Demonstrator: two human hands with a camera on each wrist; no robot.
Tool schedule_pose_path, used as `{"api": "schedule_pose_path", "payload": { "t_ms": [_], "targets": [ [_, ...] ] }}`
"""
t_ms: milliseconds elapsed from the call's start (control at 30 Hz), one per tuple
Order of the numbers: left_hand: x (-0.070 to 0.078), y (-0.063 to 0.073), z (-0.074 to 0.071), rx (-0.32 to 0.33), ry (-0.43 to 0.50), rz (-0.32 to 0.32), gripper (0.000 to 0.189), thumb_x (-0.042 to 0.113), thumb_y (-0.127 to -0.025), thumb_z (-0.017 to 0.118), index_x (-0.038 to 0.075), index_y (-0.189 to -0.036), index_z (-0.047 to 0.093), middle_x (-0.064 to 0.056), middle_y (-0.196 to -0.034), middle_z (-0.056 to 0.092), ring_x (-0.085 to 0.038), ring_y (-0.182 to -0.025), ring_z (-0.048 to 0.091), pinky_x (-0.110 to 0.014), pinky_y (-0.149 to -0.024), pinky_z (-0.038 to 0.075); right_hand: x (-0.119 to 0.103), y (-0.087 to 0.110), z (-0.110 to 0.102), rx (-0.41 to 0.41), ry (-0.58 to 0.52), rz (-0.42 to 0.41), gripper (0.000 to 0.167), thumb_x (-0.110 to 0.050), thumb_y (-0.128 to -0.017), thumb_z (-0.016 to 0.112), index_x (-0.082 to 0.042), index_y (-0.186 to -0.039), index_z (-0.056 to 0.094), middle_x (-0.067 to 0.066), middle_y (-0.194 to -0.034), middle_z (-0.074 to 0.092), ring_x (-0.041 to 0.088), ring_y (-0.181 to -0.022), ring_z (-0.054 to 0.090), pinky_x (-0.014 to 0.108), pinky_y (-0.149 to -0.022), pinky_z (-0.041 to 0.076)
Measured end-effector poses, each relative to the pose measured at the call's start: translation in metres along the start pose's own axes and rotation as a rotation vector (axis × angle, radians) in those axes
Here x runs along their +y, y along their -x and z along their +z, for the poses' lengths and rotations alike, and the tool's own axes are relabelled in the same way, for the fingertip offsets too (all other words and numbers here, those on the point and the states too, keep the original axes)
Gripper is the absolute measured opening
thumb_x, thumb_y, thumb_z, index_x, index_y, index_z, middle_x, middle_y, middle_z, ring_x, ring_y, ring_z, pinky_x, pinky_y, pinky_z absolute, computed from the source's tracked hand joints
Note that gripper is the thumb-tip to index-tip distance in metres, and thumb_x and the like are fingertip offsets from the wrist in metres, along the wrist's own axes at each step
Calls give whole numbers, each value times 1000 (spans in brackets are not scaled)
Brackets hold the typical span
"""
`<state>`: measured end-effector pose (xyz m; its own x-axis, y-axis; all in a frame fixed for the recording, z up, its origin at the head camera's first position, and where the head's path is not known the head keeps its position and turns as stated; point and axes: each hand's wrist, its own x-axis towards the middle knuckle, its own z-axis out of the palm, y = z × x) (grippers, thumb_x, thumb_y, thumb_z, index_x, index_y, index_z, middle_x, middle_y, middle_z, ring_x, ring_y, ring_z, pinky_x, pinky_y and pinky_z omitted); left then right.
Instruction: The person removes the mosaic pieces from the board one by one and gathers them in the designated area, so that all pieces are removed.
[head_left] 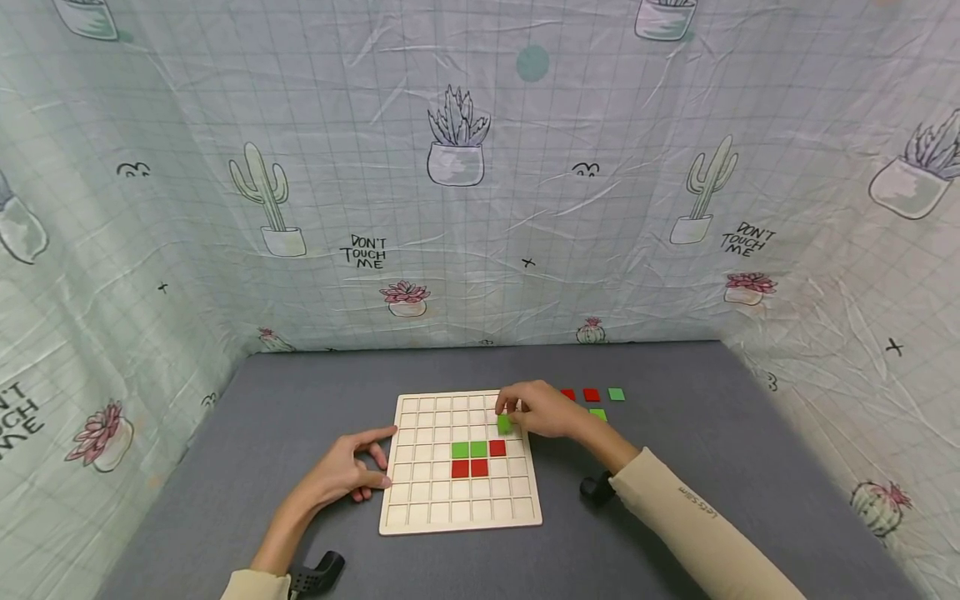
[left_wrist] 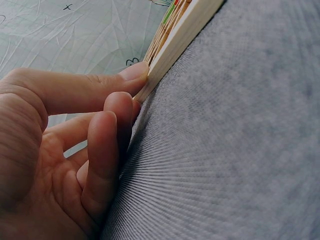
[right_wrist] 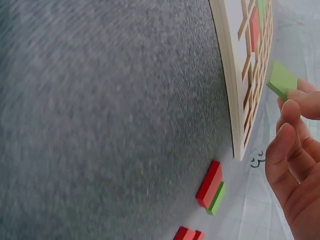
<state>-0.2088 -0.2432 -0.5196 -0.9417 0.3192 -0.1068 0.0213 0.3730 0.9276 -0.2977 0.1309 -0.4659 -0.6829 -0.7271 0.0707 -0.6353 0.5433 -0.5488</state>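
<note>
grid board (head_left: 420, 500) holding two green and three red tiles.
right hand (head_left: 542, 409) pinches a green tile (head_left: 504, 423) over it; left hand (head_left: 347, 472), fingers loosely curled, touches its edge.

Quick count from where I'm standing: one board (head_left: 460, 508) on the bench (head_left: 675, 533). Sitting in its grid are two green tiles (head_left: 468, 449) and three red tiles (head_left: 470, 468). One more green tile (head_left: 504, 423) is up in the fingers. Off to the side I can make out two red (head_left: 592, 395) and two green (head_left: 616, 394) loose ones, maybe more hidden behind the hand.
</note>
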Motion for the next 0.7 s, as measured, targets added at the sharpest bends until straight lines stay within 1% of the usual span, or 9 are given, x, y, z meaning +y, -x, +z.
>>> {"api": "schedule_pose_path", "payload": {
  "t_ms": [100,200,400,500,700],
  "targets": [
    [1,0,1,7,6,-9,88,3,-77,85,1,-155,44,-14,-94,62,-12,-49,57,-29,-44,52,2,3,-3,7,4,8,16,-4,-99,62,-12,-108,73,4,-99,72,9,-72,57,26,-66,50],
    [1,0,2,9,7,-13,88,3,-77,85,1,-155,45,-14,-94,62,-11,-48,57,-30,-44,53,2,6,-8,10,4,22,16,-3,-98,63,-10,-109,73,5,-98,71,10,-68,55,26,-64,49],
    [0,0,1,5,-4,0,88,3,-78,85,1,-156,44,-14,-94,62,-11,-48,57,-29,-44,52,4,13,-15,10,9,55,14,-5,-100,64,-9,-110,73,4,-96,70,10,-65,57,26,-63,49],
    [-2,0,1,3,-4,-1,88,3,-78,85,2,-156,44,-14,-94,62,-11,-49,57,-29,-44,52,7,18,-19,22,13,51,13,-6,-100,65,-9,-109,73,4,-97,70,11,-65,57,27,-63,49],
    [-3,0,3,5,-13,-1,87,3,-78,84,3,-155,45,-13,-94,61,-12,-48,56,-30,-44,53,15,26,-26,48,46,69,15,-6,-99,66,-11,-109,74,1,-102,72,9,-72,57,27,-68,51]
  ]
}}
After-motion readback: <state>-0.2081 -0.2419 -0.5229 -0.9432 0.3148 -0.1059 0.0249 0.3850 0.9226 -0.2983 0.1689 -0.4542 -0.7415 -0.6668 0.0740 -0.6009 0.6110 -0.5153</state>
